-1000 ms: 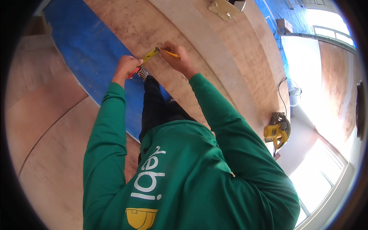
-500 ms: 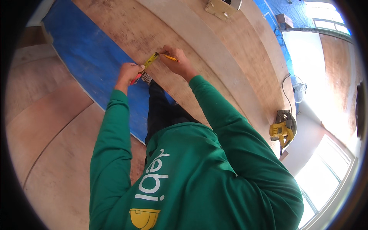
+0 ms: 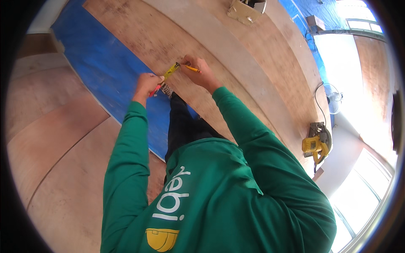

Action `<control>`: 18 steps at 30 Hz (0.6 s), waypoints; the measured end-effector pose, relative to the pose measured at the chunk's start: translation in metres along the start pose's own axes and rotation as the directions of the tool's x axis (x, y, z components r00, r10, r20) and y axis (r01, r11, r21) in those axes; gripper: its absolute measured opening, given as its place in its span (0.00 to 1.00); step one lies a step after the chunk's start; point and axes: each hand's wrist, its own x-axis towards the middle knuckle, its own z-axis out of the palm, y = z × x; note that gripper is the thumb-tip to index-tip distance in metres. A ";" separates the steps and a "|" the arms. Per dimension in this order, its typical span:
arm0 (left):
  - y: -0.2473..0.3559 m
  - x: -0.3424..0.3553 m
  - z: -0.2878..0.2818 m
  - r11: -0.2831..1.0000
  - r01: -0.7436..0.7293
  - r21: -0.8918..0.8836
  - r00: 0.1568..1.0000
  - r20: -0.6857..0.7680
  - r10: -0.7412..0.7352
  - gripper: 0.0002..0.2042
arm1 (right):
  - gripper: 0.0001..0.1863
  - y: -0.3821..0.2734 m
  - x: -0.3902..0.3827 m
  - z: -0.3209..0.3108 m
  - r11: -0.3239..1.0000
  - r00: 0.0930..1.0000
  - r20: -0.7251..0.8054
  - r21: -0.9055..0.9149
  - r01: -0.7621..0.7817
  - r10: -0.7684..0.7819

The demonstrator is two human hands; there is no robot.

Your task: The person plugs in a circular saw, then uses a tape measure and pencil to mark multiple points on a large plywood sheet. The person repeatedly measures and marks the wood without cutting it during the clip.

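My left hand (image 3: pixel 146 84) is closed around a tape measure (image 3: pixel 170 71), its red case low in the grip. A short length of yellow blade runs out toward the upper right, over a plywood sheet (image 3: pixel 126 36). Near the blade's end, my right hand (image 3: pixel 202 72) pinches an orange pencil (image 3: pixel 194 69). The pencil's tip points left, close to the blade's end; whether it touches the wood I cannot tell. Just below the tape, part of a patterned shoe (image 3: pixel 167 90) shows beside the blue sheeting (image 3: pixel 99 59).
A yellow circular saw (image 3: pixel 315 145) rests on the boards at the right. Beyond it stands a round, see-through object with a cable (image 3: pixel 334 101). An open cardboard box (image 3: pixel 246 12) sits at the far side. More wooden boards (image 3: pixel 59 126) cover the left.
The whole view has shifted a little, so everything sits slightly lower and further right. Both hands keep their hold on the tape measure and pencil.
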 end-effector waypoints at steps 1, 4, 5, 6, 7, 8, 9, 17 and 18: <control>0.000 0.001 0.000 0.999 -0.030 0.016 1.000 0.004 0.030 0.12 | 0.11 -0.001 0.000 0.000 0.998 0.998 -0.017 0.033 0.053 -0.052; -0.003 0.002 -0.001 0.998 -0.029 0.061 0.999 0.014 0.028 0.13 | 0.11 -0.006 -0.001 -0.001 0.993 0.993 -0.043 0.043 0.108 -0.106; -0.005 0.003 -0.001 0.999 -0.022 0.050 1.000 0.016 0.021 0.13 | 0.12 -0.007 -0.002 -0.002 0.992 0.992 -0.035 0.006 0.125 -0.125; -0.007 0.004 -0.002 0.999 -0.024 0.035 0.999 0.026 0.023 0.13 | 0.12 -0.008 -0.003 -0.004 0.993 0.994 -0.027 -0.054 0.105 -0.106; -0.009 0.005 -0.003 1.000 -0.024 0.013 0.999 0.045 0.023 0.14 | 0.12 -0.009 -0.004 -0.006 0.997 0.996 -0.054 0.018 0.073 -0.072; -0.012 0.007 -0.004 0.999 -0.035 -0.010 0.997 0.072 0.036 0.14 | 0.12 -0.010 -0.006 -0.008 0.998 0.997 -0.083 0.070 0.004 0.001; -0.014 0.009 -0.006 0.999 -0.033 -0.028 0.996 0.080 0.035 0.15 | 0.12 -0.009 -0.008 -0.010 0.992 0.991 -0.114 0.117 -0.055 0.068; -0.080 0.003 -0.080 0.949 -0.027 -0.314 0.975 0.202 0.094 0.14 | 0.12 -0.019 -0.028 0.002 0.994 0.916 -0.389 0.000 -0.105 0.097; -0.091 0.001 -0.104 0.952 -0.005 -0.307 0.981 0.182 0.064 0.14 | 0.13 -0.023 -0.029 0.006 0.977 0.931 -0.363 -0.209 -0.048 -0.032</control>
